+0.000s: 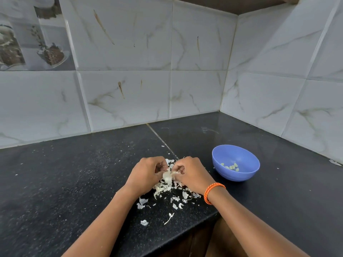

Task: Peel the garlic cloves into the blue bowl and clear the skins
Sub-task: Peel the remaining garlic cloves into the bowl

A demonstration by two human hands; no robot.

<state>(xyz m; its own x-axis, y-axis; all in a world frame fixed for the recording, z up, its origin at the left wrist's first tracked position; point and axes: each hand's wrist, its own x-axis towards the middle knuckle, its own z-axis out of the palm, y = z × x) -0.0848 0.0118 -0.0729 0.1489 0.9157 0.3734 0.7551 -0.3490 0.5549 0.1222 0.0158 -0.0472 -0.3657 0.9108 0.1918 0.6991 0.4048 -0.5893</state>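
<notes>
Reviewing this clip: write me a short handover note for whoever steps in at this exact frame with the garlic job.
Left hand and right hand: both pinch the same piece of garlic between them, held just above the counter, with its skin partly pulled away.
Blue bowl: on the counter to the right of the hands, upright, with a few peeled cloves inside.
Skins: scattered on the counter under and in front of the hands, some near the front edge.
Done: several cloves peeled and in the bowl.
Left: finish this piece, drop the cloves in the bowl, clear all skins.
</notes>
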